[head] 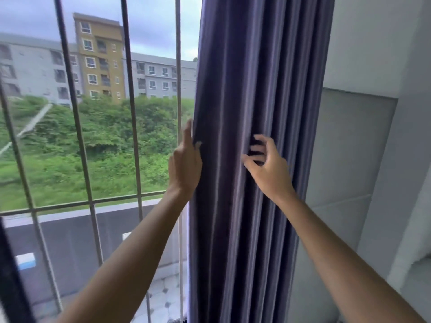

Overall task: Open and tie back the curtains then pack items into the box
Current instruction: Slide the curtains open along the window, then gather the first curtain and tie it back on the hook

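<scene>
Two hands work the gathered purple curtain: your left hand pinches its window-side edge, your right hand curls into the folds beside it. Loosen either and the pleats could spread back over the window bars beyond. The curtain hangs vertically, top to floor.

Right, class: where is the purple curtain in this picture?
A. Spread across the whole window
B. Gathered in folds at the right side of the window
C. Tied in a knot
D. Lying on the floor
B: the curtain hangs bunched in vertical folds beside the wall, with both hands on it and the barred window uncovered.
</scene>
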Action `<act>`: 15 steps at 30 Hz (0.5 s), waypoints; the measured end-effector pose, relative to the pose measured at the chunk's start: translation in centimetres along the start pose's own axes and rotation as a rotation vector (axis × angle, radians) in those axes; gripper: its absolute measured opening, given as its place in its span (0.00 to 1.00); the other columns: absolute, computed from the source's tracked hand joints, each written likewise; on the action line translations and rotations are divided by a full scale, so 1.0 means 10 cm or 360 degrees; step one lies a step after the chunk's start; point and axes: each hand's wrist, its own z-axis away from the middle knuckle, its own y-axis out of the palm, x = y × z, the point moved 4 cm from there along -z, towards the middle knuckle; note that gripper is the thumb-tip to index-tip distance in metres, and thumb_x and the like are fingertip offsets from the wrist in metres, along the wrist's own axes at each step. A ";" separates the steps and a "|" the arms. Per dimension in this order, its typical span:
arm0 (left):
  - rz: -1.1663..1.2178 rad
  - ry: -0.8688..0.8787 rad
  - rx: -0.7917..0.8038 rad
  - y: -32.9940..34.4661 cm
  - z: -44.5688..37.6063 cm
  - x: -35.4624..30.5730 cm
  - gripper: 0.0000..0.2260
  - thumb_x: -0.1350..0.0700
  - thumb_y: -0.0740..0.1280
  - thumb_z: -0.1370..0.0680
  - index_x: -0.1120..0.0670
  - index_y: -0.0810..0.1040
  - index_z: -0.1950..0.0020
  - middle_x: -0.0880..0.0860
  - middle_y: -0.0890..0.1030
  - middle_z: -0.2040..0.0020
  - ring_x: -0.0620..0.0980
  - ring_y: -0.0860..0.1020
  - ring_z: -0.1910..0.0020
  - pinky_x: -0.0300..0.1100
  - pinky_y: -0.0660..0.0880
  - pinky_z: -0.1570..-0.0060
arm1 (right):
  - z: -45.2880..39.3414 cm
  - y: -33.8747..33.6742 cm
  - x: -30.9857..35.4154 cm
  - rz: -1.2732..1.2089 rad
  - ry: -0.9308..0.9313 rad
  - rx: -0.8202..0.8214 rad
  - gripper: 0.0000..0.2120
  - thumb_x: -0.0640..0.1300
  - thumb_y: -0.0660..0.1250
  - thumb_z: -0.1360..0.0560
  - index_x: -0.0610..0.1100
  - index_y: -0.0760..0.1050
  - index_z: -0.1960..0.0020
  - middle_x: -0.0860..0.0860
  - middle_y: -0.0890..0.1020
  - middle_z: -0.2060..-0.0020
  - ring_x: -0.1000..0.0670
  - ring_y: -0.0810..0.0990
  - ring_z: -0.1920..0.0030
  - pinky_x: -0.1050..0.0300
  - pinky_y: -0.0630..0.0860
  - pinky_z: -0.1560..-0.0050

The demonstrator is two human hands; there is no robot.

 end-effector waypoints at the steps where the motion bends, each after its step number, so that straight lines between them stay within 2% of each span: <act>1: -0.0029 0.0025 0.0077 0.06 0.09 0.02 0.31 0.59 0.67 0.23 0.55 0.56 0.24 0.57 0.77 0.68 0.55 0.73 0.75 0.40 0.66 0.74 | -0.02 0.05 -0.07 -0.0011 0.0065 0.0031 0.29 0.52 0.70 0.25 0.51 0.62 0.28 0.55 0.76 0.40 0.58 0.78 0.45 0.67 0.75 0.51; 2: -0.0065 0.0035 0.0163 0.14 0.20 0.03 0.33 0.59 0.68 0.24 0.55 0.55 0.23 0.60 0.80 0.64 0.57 0.76 0.72 0.41 0.68 0.73 | -0.02 0.08 -0.16 -0.0016 0.0131 0.0059 0.32 0.52 0.70 0.26 0.52 0.60 0.27 0.55 0.75 0.39 0.57 0.78 0.44 0.64 0.76 0.48; 4: -0.0080 -0.0010 0.0295 0.31 0.39 0.05 0.27 0.64 0.65 0.23 0.60 0.61 0.26 0.60 0.80 0.64 0.59 0.78 0.70 0.42 0.65 0.72 | -0.02 0.15 -0.34 -0.0050 0.0258 0.0118 0.37 0.50 0.71 0.26 0.50 0.55 0.23 0.56 0.73 0.37 0.55 0.75 0.41 0.61 0.73 0.43; 6: 0.0038 -0.0152 0.0343 0.42 0.50 0.11 0.16 0.72 0.59 0.24 0.65 0.70 0.37 0.60 0.77 0.66 0.62 0.76 0.69 0.40 0.60 0.69 | 0.05 0.25 -0.57 -0.0044 0.0387 0.0152 0.41 0.47 0.71 0.25 0.49 0.49 0.22 0.52 0.73 0.33 0.52 0.75 0.38 0.63 0.71 0.43; 7: 0.0092 -0.0219 0.0357 0.47 0.54 0.12 0.14 0.75 0.56 0.26 0.66 0.71 0.42 0.61 0.76 0.66 0.62 0.75 0.69 0.40 0.58 0.68 | 0.11 0.31 -0.69 -0.0019 0.0454 0.0176 0.41 0.45 0.70 0.25 0.49 0.48 0.21 0.50 0.73 0.32 0.50 0.76 0.38 0.63 0.70 0.44; 11: 0.0167 -0.0398 0.0475 0.56 0.68 0.11 0.17 0.78 0.53 0.30 0.67 0.72 0.45 0.64 0.78 0.59 0.61 0.75 0.61 0.37 0.57 0.66 | 0.49 0.61 -1.11 0.0116 0.0594 0.0274 0.41 0.43 0.69 0.26 0.49 0.49 0.21 0.47 0.77 0.36 0.45 0.79 0.40 0.61 0.73 0.44; 15: 0.0242 -0.0387 0.0729 0.64 0.95 0.16 0.23 0.77 0.53 0.31 0.63 0.71 0.39 0.62 0.79 0.51 0.58 0.76 0.56 0.33 0.62 0.65 | 0.94 0.98 -1.44 0.0352 0.0659 0.0499 0.35 0.33 0.60 0.25 0.48 0.51 0.22 0.46 0.81 0.48 0.46 0.82 0.54 0.56 0.80 0.53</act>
